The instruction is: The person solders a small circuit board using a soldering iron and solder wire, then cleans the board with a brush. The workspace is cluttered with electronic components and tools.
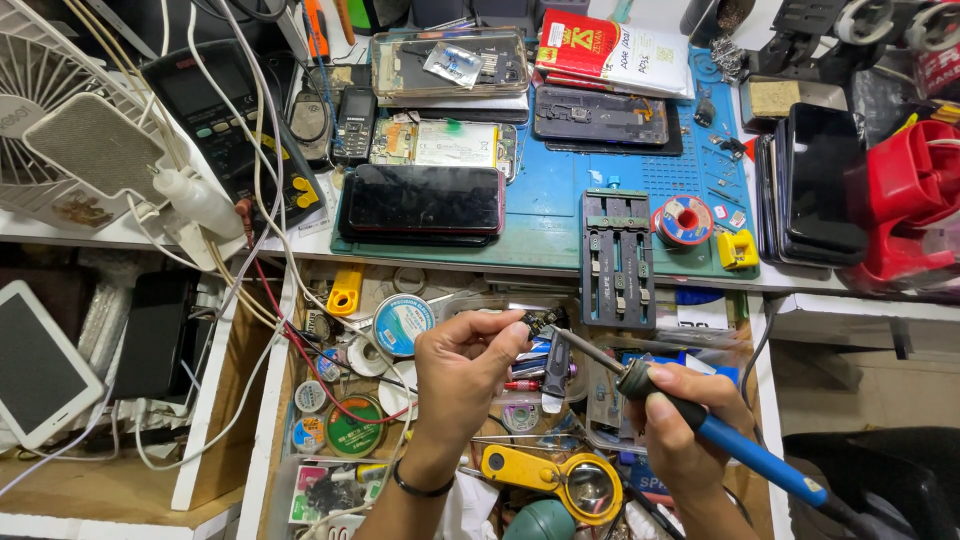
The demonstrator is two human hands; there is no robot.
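Observation:
My left hand [462, 385] pinches a small dark electronic part [540, 321] between thumb and forefinger, over an open drawer full of tools. My right hand [685, 425] grips a soldering iron [735, 447] with a blue handle. The iron's metal tip [575, 343] points up and left and sits right at the small part. A black band circles my left wrist.
A blue work mat [560, 215] on the bench carries several phones, an opened phone [448, 64], a metal holder jig [617, 260] and a solder spool [684, 221]. A multimeter [225, 125] and white fan [70, 120] stand left. A yellow magnifier [555, 478] lies in the drawer.

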